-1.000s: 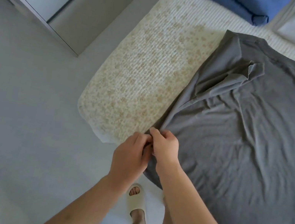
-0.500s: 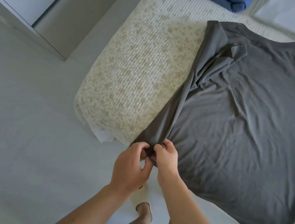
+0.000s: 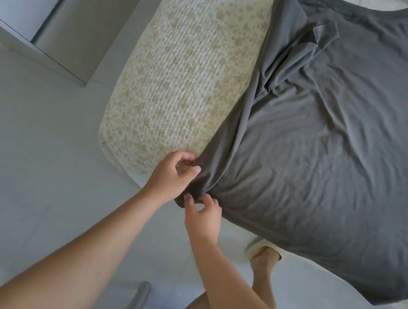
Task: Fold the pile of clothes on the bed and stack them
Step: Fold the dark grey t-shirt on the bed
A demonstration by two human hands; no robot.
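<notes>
Here the left hand (image 3: 171, 175) pinches the hem corner of the grey T-shirt (image 3: 332, 154); the right hand (image 3: 202, 213), just below, fingers curled at the same corner, likely re-gripping. Shirt lies spread beyond both hands on the bed (image 3: 178, 74), probably for folding.

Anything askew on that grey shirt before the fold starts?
Yes. The grey T-shirt lies spread on the bed, but its left sleeve is bunched and flipped inward onto the chest, with creases running down that side. Its lower hem overhangs the bed's edge.
</notes>
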